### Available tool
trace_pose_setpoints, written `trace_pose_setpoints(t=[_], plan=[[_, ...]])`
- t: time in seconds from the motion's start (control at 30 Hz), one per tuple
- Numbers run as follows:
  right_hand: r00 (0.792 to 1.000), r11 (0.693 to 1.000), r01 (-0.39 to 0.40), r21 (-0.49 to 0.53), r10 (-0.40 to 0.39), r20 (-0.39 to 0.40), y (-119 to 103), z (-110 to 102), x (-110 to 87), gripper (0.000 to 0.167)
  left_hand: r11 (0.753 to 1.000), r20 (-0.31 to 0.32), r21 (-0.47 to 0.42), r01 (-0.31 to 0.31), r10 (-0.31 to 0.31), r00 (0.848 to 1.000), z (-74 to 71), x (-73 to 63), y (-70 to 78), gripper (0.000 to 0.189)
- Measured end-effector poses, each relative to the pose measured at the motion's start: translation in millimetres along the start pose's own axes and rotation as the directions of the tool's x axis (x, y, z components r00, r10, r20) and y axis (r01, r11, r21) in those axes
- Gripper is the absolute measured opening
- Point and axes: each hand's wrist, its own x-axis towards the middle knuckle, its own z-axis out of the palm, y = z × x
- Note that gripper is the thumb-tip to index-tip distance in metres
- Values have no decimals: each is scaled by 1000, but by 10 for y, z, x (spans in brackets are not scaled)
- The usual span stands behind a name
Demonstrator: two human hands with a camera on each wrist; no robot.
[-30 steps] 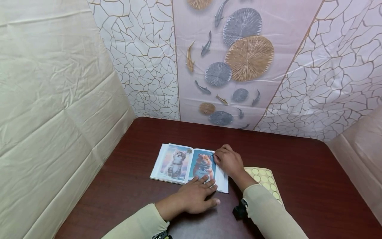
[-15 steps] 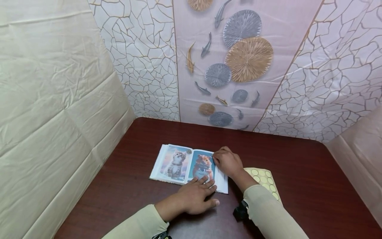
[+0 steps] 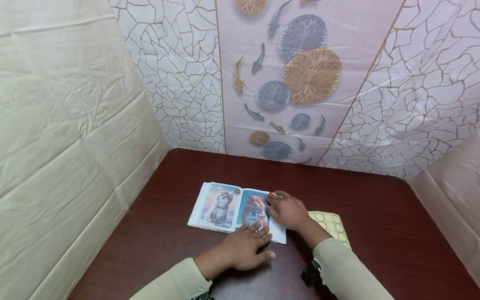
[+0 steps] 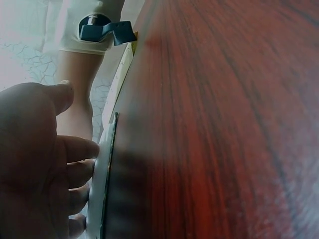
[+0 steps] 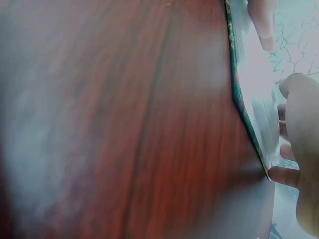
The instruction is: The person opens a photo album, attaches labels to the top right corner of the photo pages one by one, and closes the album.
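An open book (image 3: 278,234) lies on the table, a kitten picture (image 3: 221,207) on its left page and a hamster picture (image 3: 256,204) on its right. At the kitten picture's upper right corner is a small round patch (image 3: 237,191). My left hand (image 3: 245,250) rests with spread fingers on the lower edge of the right page. Over that page's right margin lies my right hand (image 3: 288,211), fingertips touching the hamster picture's upper right corner. In the right wrist view, its fingers (image 5: 285,177) reach onto the page beside the book's patterned cover edge (image 5: 234,74).
A cream sheet of round stickers (image 3: 331,225) lies right of the book, partly under my right forearm. Patterned cloth (image 3: 277,96) hangs behind the table (image 3: 375,200), and plain cream cloth (image 3: 75,166) hangs at the left.
My right hand has lowered and flattened onto the page; its fingers were bunched at the picture's upper right corner before. The left hand and the book have stayed in place.
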Motion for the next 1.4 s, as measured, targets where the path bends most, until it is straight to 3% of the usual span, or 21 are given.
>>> trace_pose_setpoints(t=[0.4,0.57,0.67,0.97,1.3,1.4], plan=[[997,998,-4,62,-1,75,15,-11,-119,63,1000,-24,-1,2,-2,1000,-9,9,7,74],[999,996,23,81,-26,40,15,-25,-177,64,998,-33,-60,1,-3,999,-45,18,15,69],[999,996,26,89,-29,29,14,-48,-225,64,995,-75,-96,1,-8,997,-52,29,22,64],[999,994,37,101,-38,11,5,-215,-477,63,985,-222,-173,-1,-38,974,-77,38,-25,49],[989,985,148,86,-146,-29,-27,-281,-745,53,990,-298,-138,-36,-6,954,-115,40,-116,40],[985,983,170,72,-167,-46,-44,-303,-834,48,990,-338,-133,-43,-5,941,-150,25,-170,36]])
